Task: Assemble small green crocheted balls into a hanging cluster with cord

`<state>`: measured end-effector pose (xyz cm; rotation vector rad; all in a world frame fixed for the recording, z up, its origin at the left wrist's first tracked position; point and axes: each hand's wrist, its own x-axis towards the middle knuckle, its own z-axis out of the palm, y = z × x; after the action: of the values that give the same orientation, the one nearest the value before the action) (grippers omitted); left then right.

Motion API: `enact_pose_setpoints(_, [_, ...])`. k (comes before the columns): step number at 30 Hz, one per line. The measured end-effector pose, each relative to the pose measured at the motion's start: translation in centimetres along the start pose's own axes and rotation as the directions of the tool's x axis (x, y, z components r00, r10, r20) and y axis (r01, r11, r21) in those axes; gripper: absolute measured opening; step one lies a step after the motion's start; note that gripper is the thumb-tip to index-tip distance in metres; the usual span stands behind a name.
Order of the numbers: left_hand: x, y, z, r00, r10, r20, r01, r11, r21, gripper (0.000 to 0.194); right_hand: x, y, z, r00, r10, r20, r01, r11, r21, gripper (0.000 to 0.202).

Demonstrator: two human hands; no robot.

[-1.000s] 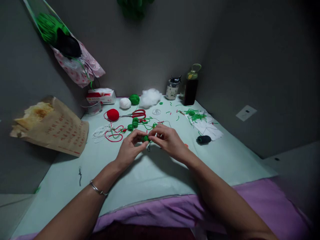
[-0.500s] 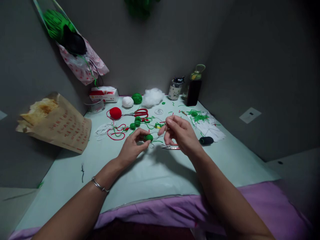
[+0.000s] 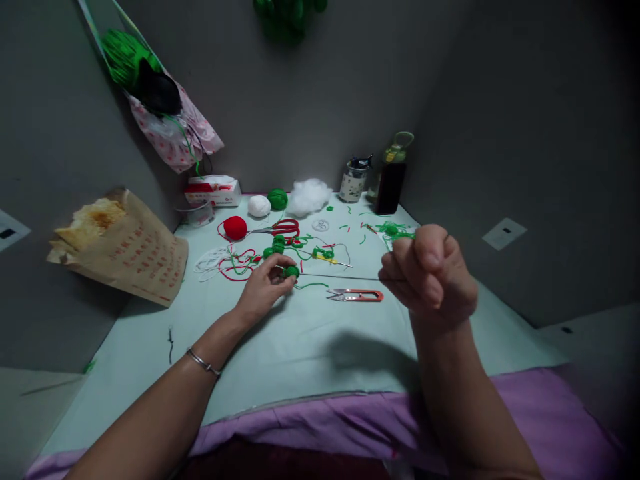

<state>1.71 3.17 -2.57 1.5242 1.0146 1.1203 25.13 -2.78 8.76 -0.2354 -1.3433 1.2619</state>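
Gently, my left hand point(image 3: 264, 288) pinches the small round green yarn piece point(image 3: 292, 271) between thumb and fingers, a little above the pale desk point(image 3: 300, 353). A thin dark thread point(image 3: 345, 277) runs straight from it to my right hand point(image 3: 430, 273), where my fingers are curled shut around the thread's far end. I cannot tell if a needle is in there too.

To do this pull well, I should hold the green piece firmly but not squash it. My right hand should draw slowly and evenly, in line with the thread, because a hard tug could snap it or bunch up the yarn. If it catches, I should stop and look for a knot.

The loose green yarn tail point(image 3: 315, 286) lies just below the thread, so I need to watch that they don't twist together. Near it are the small orange-handled metal snips point(image 3: 355, 295); the thread should stay off their blades. Farther back, the yellow-handled hook point(image 3: 327, 259) could snag it if I dip too low.
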Motion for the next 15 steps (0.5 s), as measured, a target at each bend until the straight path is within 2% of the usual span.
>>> enact_pose_setpoints(2, [0.0, 0.1, -0.1, 0.999, -0.038, 0.015, 0.039, 0.994, -0.106, 0.026, 0.0, 0.7, -0.4, 0.999, 0.041, 0.004, -0.041, 0.996, -0.08, 0.01])
enact_pose_setpoints(6, [-0.3, 0.6, -0.1, 0.998, -0.044, 0.038, 0.053, 0.96, -0.273, 0.031, 0.4, 3.1, -1.2, 0.963, 0.23, -0.14, -0.26, 0.926, -0.273, 0.009])
enact_pose_setpoints(8, [-0.4, 1.1, 0.0, 0.999, -0.03, 0.038, 0.042, 0.937, -0.348, 0.032, 0.6, 4.1, -1.3, 0.95, 0.251, -0.183, -0.299, 0.9, -0.318, 0.012])
enact_pose_setpoints(11, [-0.5, 1.9, 0.2, 0.999, -0.014, 0.044, 0.031, 0.91, -0.412, 0.033, 0.5, 4.8, -1.1, 0.954, 0.24, -0.178, -0.286, 0.905, -0.315, 0.015])
enact_pose_setpoints(15, [-0.5, 2.0, 0.2, 0.999, 0.004, 0.042, 0.012, 0.935, -0.355, 0.032, 0.2, 4.2, -0.8, 0.947, 0.3, -0.119, -0.32, 0.917, -0.239, 0.017])
